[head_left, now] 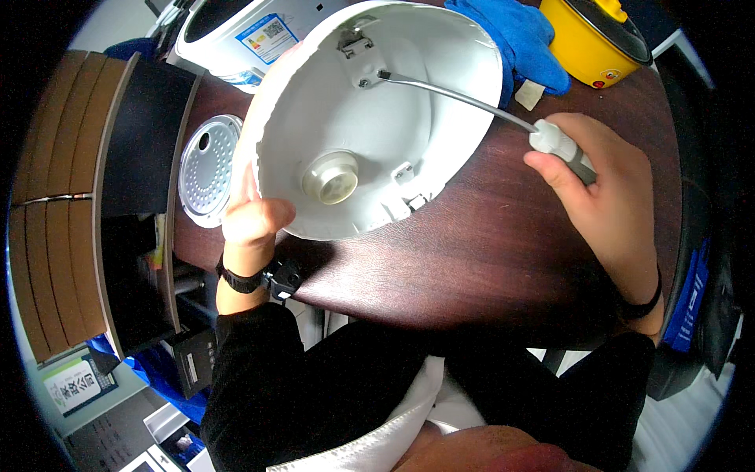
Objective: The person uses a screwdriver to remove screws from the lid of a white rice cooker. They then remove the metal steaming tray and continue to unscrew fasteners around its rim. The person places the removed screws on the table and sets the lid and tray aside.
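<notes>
A dark red-brown wood-grain counter (472, 256) with a curved near edge fills the middle, a bright glare of light lying on it toward six o'clock. At nine o'clock stands a shelf unit (145, 130) with black compartments, brown ribbed panels (59, 130) just outside it, while a pale patch at ten o'clock may be wall (110, 33), though the lens rim darkens it. Whitish floor (676, 440) shows at four o'clock.

Beyond my right hand (605, 177) sit a blue cloth (521, 39) and yellow electric cooker (584, 46); beside my left hand (255, 219), a perforated disc (211, 171).
</notes>
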A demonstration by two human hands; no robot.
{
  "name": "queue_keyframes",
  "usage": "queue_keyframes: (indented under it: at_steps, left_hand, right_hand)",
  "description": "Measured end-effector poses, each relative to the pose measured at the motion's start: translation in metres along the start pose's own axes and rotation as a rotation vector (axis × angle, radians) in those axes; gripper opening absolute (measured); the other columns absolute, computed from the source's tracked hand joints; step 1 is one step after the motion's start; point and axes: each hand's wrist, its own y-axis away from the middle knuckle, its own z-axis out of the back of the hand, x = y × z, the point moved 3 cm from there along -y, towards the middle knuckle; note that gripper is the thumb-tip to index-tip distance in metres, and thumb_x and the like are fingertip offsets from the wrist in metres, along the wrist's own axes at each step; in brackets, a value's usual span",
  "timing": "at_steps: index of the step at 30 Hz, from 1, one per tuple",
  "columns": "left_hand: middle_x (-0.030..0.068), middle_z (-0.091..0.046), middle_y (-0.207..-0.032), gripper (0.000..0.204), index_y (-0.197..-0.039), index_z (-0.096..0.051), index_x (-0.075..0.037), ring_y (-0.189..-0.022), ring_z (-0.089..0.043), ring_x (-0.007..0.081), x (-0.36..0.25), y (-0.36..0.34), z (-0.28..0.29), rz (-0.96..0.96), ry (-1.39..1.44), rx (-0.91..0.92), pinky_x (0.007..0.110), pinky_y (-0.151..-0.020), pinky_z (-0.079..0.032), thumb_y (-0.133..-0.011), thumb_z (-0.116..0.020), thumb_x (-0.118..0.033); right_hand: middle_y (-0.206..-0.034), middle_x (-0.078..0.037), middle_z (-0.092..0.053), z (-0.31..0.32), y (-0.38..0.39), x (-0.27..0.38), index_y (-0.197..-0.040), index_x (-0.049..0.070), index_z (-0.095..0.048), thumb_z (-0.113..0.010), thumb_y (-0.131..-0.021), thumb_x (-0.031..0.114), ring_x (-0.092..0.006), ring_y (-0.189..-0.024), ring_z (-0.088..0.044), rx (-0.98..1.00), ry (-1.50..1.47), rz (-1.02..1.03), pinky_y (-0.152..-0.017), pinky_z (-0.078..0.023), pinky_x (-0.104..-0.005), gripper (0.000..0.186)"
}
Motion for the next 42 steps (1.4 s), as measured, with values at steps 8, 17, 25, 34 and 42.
queue_keyframes:
  at_steps: [8,17,25,34,42]
  left_hand:
    - [0.0206,-0.037,-0.134,0.107,-0.138,-0.025,0.002,-0.122,-0.041,0.0287,-0.023,-0.018,-0.023,-0.123,-0.065,0.154,0.038,-0.100,-0.033,-0.050,-0.061,-0.047]
    - [0.0204,-0.038,-0.132,0.110,-0.138,-0.022,0.003,-0.120,-0.041,0.0290,-0.026,-0.014,-0.028,-0.124,-0.094,0.117,0.038,-0.099,-0.033,-0.055,-0.063,-0.057]
    - [0.0195,-0.039,-0.132,0.109,-0.138,-0.023,0.001,-0.120,-0.042,0.0277,-0.023,-0.014,-0.023,-0.115,-0.090,0.114,0.039,-0.097,-0.035,-0.056,-0.064,-0.058]
    - [0.0181,-0.035,-0.134,0.111,-0.139,-0.023,0.000,-0.121,-0.039,0.0278,-0.016,-0.003,-0.016,-0.090,-0.170,0.033,0.041,-0.098,-0.034,-0.056,-0.065,-0.061]
    - [0.0179,-0.035,-0.134,0.109,-0.139,-0.022,0.000,-0.122,-0.038,0.0276,-0.015,-0.007,-0.019,-0.213,-0.218,0.033,0.040,-0.099,-0.032,-0.057,-0.066,-0.058]
  right_hand:
    - [-0.079,-0.015,-0.062,0.004,0.008,-0.002,-0.089,0.004,-0.059,-0.068,-0.076,0.028,-0.0328,-0.071,-0.061,-0.018,0.001,-0.074,-0.060,-0.047,-0.0369,0.029]
    - [-0.071,-0.017,-0.060,-0.025,0.010,-0.004,-0.086,0.002,-0.059,-0.065,-0.080,0.023,-0.0305,-0.065,-0.061,0.043,-0.453,-0.207,-0.055,-0.045,-0.0342,0.023]
    - [-0.058,-0.009,-0.053,-0.042,0.011,-0.005,-0.081,0.001,-0.058,-0.059,-0.086,0.026,-0.0120,-0.049,-0.050,0.154,-0.701,-0.255,-0.046,-0.038,-0.0283,0.026]
    - [-0.052,0.001,-0.045,-0.041,0.014,0.008,-0.085,0.002,-0.054,-0.039,-0.095,0.038,-0.0049,-0.038,-0.040,0.629,-1.225,-0.569,-0.037,-0.030,-0.0199,0.040]
    - [-0.051,0.003,-0.042,-0.042,0.016,0.016,-0.080,0.003,-0.052,-0.042,-0.094,0.038,-0.0041,-0.042,-0.039,0.490,-1.087,-0.459,-0.040,-0.031,-0.0207,0.040]
